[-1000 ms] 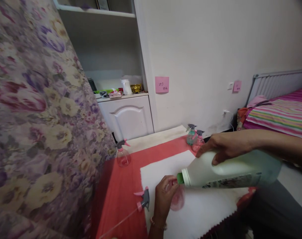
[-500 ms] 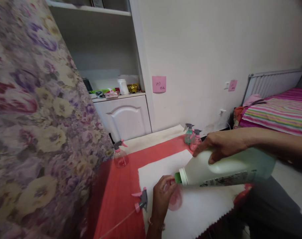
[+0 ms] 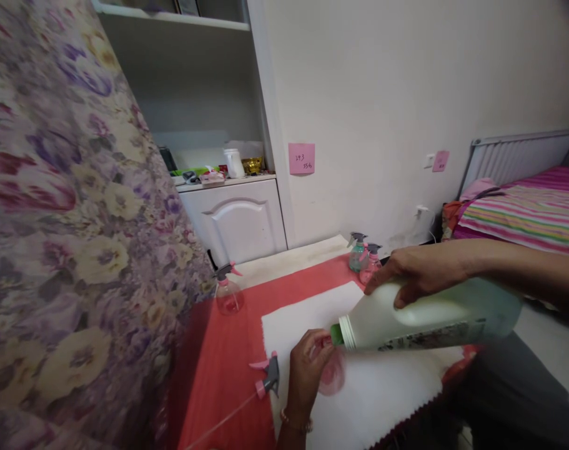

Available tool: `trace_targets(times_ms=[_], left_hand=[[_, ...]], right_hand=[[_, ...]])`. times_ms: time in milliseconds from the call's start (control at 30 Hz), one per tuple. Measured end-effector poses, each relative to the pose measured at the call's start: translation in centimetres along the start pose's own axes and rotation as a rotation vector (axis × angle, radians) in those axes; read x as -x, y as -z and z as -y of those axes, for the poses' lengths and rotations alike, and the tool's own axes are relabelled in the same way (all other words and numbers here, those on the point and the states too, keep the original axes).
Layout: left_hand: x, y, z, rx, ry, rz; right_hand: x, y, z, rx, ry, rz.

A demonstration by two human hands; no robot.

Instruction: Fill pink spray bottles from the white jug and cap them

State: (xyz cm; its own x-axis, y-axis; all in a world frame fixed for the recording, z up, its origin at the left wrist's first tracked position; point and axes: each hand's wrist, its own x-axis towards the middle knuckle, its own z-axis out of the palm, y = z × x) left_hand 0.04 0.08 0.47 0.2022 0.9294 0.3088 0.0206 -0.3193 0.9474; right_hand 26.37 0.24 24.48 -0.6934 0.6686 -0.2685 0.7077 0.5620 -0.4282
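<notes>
A big flowery curtain (image 3: pixel 54 237) hangs left of a red table (image 3: pixel 213 350) with a white cloth (image 3: pixel 382 394). The right hand (image 3: pixel 418 275) holds a big jug (image 3: pixel 429 322), tipped, its green spout (image 3: pixel 336 335) by a little pink bottle (image 3: pixel 333 378) over the cloth. The left hand (image 3: pixel 307 365), half curled, holds the bottle's neck, hiding its mouth. How full both are, I can't tell. A spray top (image 3: pixel 268 378) lies nearby.

Passable beyond the white cloth (image 3: pixel 378 400), over the red tablecloth (image 3: pixel 288 287). Blocked above the cloth's right by the tilted plastic jug (image 3: pixel 434 312), at the left edge by the detached sprayer head (image 3: pixel 270 377), past the far right corner by two spray bottles (image 3: pixel 357 259).
</notes>
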Motion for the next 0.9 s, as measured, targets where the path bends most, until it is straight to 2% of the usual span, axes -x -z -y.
trace_targets(times_ms=[900], left_hand=[[-0.18, -0.06, -0.1, -0.02, 0.005, 0.014]], right_hand=[[0.23, -0.13, 0.03, -0.03, 0.001, -0.011]])
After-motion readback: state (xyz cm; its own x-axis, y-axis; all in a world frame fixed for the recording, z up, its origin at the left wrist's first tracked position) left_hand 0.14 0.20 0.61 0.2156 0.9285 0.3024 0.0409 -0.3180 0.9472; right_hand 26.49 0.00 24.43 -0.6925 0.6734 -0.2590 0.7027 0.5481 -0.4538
